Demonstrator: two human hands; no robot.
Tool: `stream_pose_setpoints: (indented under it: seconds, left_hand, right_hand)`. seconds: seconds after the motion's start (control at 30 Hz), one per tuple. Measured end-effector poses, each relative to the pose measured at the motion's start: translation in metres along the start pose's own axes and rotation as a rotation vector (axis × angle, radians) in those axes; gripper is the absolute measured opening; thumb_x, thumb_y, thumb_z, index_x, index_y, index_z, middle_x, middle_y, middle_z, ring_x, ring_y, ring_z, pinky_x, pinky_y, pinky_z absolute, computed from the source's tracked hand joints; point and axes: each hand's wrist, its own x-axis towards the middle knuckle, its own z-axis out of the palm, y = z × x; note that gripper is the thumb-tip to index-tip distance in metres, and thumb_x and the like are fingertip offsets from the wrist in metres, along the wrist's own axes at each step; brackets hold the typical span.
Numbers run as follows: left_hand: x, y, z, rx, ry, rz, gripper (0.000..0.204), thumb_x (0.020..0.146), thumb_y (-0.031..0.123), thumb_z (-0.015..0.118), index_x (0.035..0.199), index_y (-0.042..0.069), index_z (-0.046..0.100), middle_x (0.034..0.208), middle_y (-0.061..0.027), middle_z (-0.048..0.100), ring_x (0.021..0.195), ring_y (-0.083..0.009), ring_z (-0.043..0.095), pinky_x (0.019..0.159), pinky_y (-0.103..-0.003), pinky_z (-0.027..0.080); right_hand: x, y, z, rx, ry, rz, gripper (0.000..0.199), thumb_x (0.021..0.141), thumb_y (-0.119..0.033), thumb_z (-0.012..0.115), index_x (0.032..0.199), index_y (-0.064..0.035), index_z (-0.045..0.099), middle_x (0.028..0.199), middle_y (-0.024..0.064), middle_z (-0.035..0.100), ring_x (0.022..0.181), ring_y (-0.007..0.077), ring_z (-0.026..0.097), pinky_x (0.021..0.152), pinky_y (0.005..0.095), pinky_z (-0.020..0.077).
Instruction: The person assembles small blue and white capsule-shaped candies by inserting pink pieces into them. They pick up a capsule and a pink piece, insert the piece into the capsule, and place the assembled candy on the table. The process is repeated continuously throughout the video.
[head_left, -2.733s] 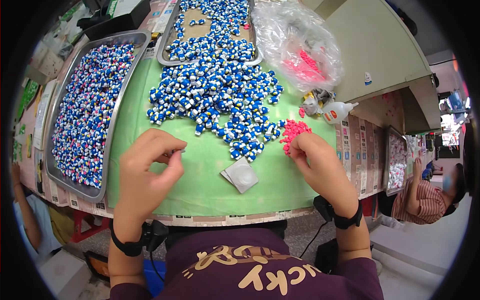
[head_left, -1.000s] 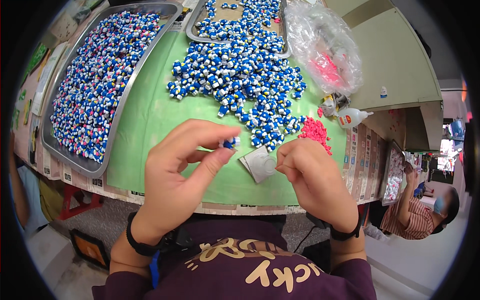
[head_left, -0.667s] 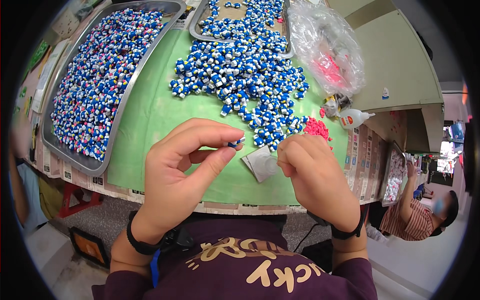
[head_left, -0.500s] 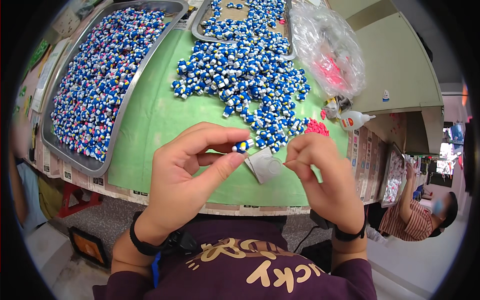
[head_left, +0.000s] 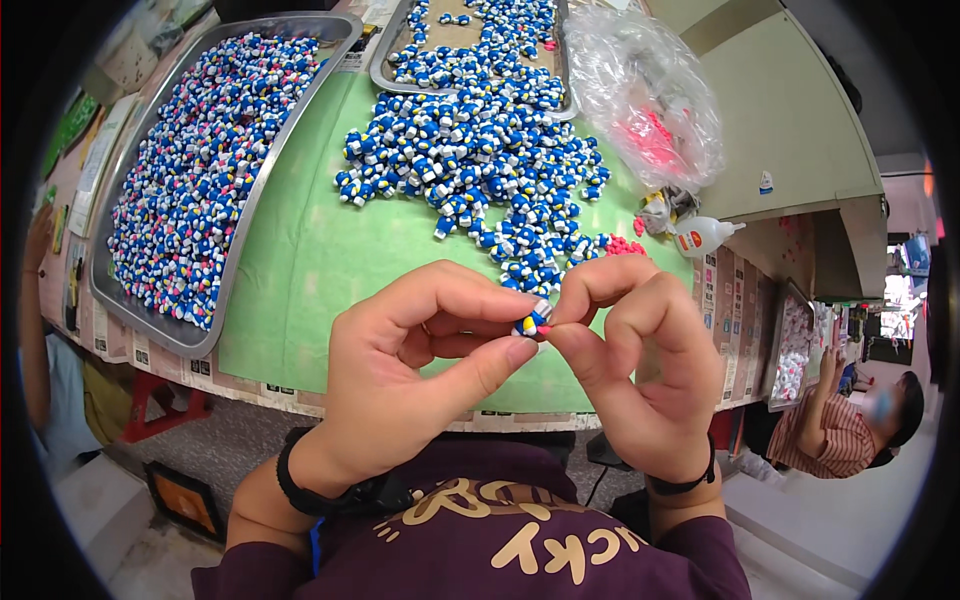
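Head view | left hand (head_left: 385, 375) pinches small blue-and-white figure (head_left: 531, 322) | right hand (head_left: 655, 400) grips pink piece (head_left: 544, 330) against it | heaped figures (head_left: 470, 160) beyond

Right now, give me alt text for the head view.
The left hand pinches a small blue-and-white figure while the right hand holds a tiny pink piece against it. Beyond, similar figures lie heaped on green covering.

figure (head_left: 530, 323) in left hand (head_left: 390, 368): glossy, plastic-looking | tray (head_left: 160, 322) left of left hand: smooth, shiny metal | bag (head_left: 645, 95) beyond right hand (head_left: 655, 370): crinkled, glossy plastic | sheet (head_left: 290, 250) beneath both: matt
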Motion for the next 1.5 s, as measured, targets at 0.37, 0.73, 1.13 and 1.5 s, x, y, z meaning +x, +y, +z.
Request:
stream_pose_setpoints:
  seconds: [0.37,0.73,1.13,1.5]
  left_hand:
    - [0.0,0.004,-0.002,0.482,-0.044,0.411,0.022,0.073,-0.011,0.076,0.092,-0.001,0.069,0.091,-0.0131,0.069,0.08,-0.0185,0.066,0.068,-0.028,0.053]
    - [-0.011,0.059,-0.149,1.154,0.805,0.353,0.015,0.09,0.001,0.065,0.105,0.0,0.063,0.101,-0.0034,0.061,0.081,-0.0094,0.057,0.064,-0.021,0.048]
    - [0.052,0.001,-0.063,1.319,0.087,0.229,0.058,0.082,0.013,0.073,0.135,0.012,0.052,0.141,-0.0197,0.043,0.13,-0.0383,0.042,0.108,-0.044,0.035]
    - [0.009,0.003,-0.064,1.185,-0.169,0.014,0.063,0.08,0.012,0.074,0.138,0.011,0.049,0.15,-0.0215,0.031,0.137,-0.0388,0.036,0.11,-0.042,0.036]
  right_hand:
    - [-0.006,0.007,-0.005,0.152,-0.024,0.144,0.031,0.079,0.008,0.071,0.081,-0.0077,0.045,0.084,0.0053,0.052,0.076,0.0167,0.051,0.071,0.0285,0.0419]
    - [-0.019,0.047,-0.073,-0.117,0.171,0.354,0.016,0.085,0.001,0.067,0.09,-0.0021,0.052,0.095,0.0053,0.06,0.085,0.0118,0.059,0.077,0.0258,0.0475]
    - [0.026,0.083,-0.037,-0.437,-0.22,0.39,0.046,0.079,-0.001,0.069,0.123,-0.0007,0.052,0.112,0.0137,0.06,0.077,0.0181,0.065,0.069,0.0299,0.0535]
    - [0.05,0.091,0.014,-0.325,-0.288,0.094,0.048,0.08,0.001,0.065,0.126,0.0002,0.052,0.114,0.0194,0.057,0.079,0.0246,0.066,0.073,0.0347,0.0542]
